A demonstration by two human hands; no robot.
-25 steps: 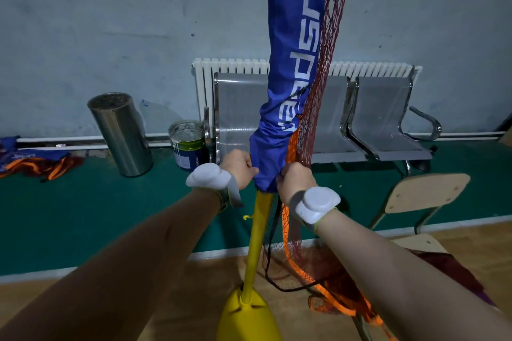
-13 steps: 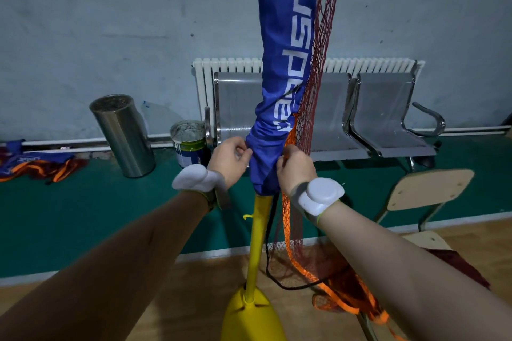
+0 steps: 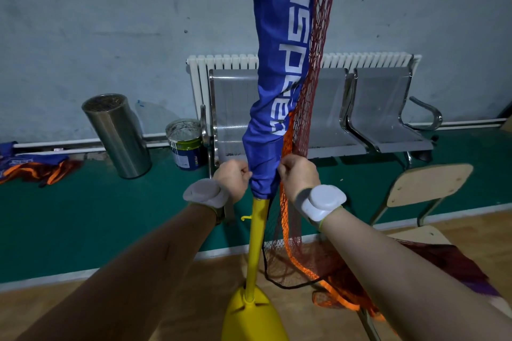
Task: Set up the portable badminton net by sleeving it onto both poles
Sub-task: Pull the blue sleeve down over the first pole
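The fingers [image 3: 243, 171] of my left hand [image 3: 234, 178] are curled and pinch the left edge of the blue sleeve [image 3: 279, 77] close to its lower hem. The fingers [image 3: 285, 166] of my right hand [image 3: 297, 174] are curled the same way on the sleeve's right edge, where the cloth meets the netting. Between my two fists the sleeve bunches around the yellow pole [image 3: 256, 243], and its hem sits just below my knuckles.

Under my fingers the pole runs bare, with a small hook [image 3: 245, 218] on its left side, down into the yellow base [image 3: 252, 318] on the wooden floor. Above my fingers the sleeve rises out of the top of the view, with the red mesh [image 3: 318, 50] hanging along its right side.

Below my right hand an orange band [image 3: 286, 216] and a black cord [image 3: 266, 266] trail down. The loose mesh is heaped beside the base and over the seat of a wooden chair [image 3: 426, 185], crowding that side. A white pod [image 3: 322, 199] is strapped to each wrist.

Beyond my fingers, past the sleeve, stands a metal bench [image 3: 382, 119] against a radiator [image 3: 221, 61]. Beyond my left knuckles are a paint can [image 3: 185, 144] and a steel bin [image 3: 116, 135]. Farther left a second net bundle [image 3: 33, 166] lies on the green floor.
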